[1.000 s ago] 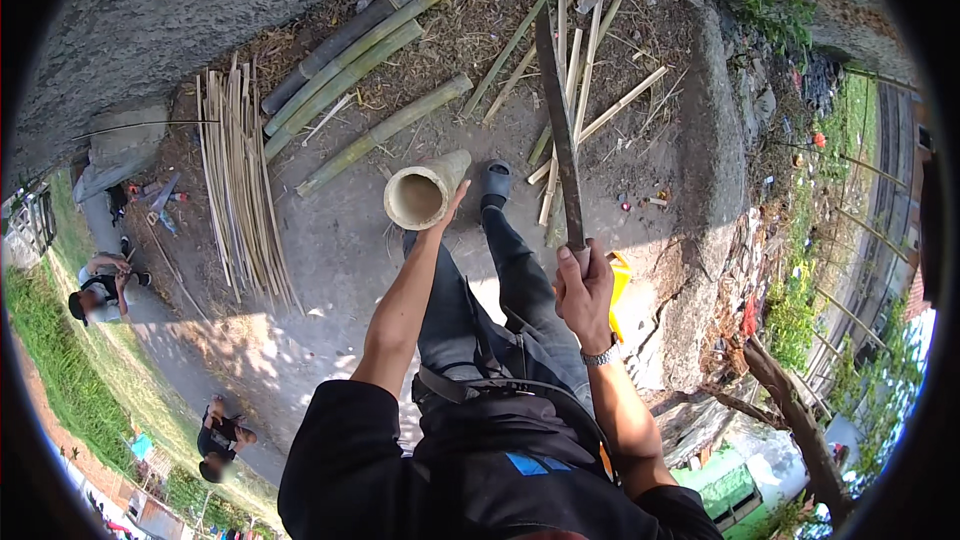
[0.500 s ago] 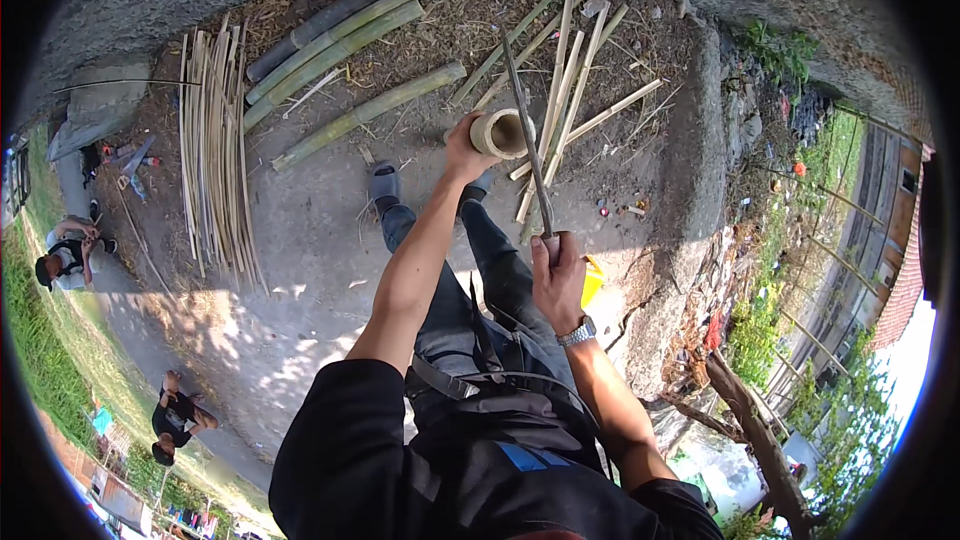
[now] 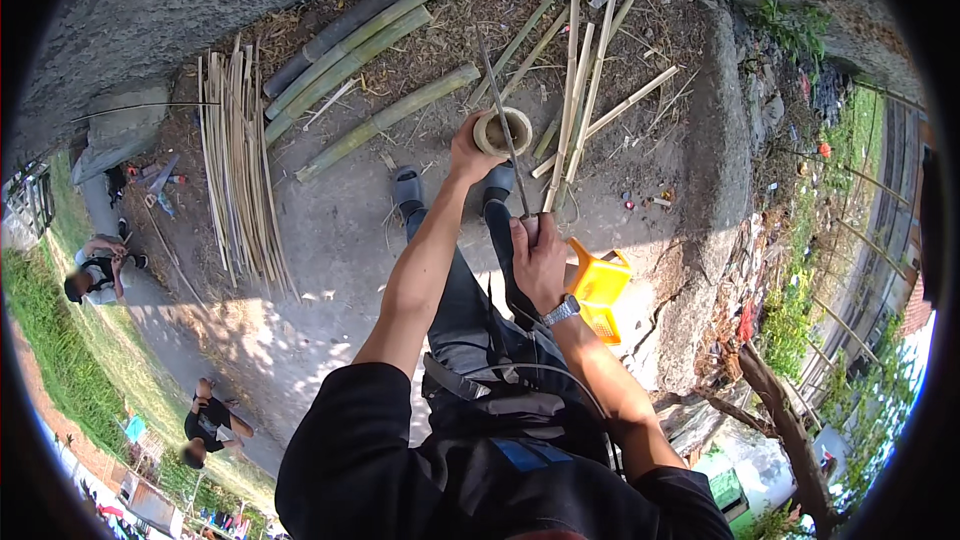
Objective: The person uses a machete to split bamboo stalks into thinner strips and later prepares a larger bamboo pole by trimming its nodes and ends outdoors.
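My left hand (image 3: 467,153) is closed round a short, thick bamboo section (image 3: 484,134) held out ahead of my legs, its round hollow end facing up. My right hand (image 3: 541,262), with a metal watch on the wrist, grips the handle of a machete (image 3: 517,176). Its long, narrow blade points away from me and crosses over the bamboo's open end. Whether the blade touches the rim, I cannot tell. The far side of the bamboo section is hidden.
Split bamboo strips (image 3: 238,175) lie in a bundle at left, with more strips (image 3: 580,100) ahead right. Bamboo poles (image 3: 390,118) lie ahead. A yellow plastic stool (image 3: 600,280) stands right of my right hand. Two people (image 3: 208,420) are off to the left. A concrete ledge (image 3: 715,140) runs at right.
The machete and my right hand have moved left, bringing the blade over the bamboo's open end. More of the yellow stool shows. My left hand keeps its hold.
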A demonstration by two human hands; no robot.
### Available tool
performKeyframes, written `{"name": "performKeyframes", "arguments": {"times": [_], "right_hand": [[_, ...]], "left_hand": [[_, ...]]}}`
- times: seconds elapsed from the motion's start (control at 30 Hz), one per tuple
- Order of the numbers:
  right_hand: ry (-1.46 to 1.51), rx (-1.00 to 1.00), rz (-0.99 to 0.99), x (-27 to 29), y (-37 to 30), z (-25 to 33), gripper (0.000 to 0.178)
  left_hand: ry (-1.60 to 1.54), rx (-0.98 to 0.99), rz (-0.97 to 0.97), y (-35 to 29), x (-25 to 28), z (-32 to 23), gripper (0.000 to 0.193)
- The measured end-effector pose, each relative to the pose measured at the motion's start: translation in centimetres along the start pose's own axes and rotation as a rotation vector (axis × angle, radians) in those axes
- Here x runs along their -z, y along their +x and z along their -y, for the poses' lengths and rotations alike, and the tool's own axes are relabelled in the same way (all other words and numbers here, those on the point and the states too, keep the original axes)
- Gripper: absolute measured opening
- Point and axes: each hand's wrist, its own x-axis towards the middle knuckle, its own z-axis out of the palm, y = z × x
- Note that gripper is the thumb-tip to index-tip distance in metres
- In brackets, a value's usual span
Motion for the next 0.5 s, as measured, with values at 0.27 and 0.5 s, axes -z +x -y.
{"name": "performKeyframes", "arguments": {"times": [0.27,0.5], "right_hand": [[0.028,-0.022,-0.014,-0.5,0.7,0.1,0.037],[0.033,-0.084,0.048,-0.9,0.7,1.1,0.040]], "left_hand": [[-0.030,0.033,0.006,0.5,-0.1,0.0,0.078],[-0.037,0.040,0.021,0.8,0.2,0.0,0.079]]}}
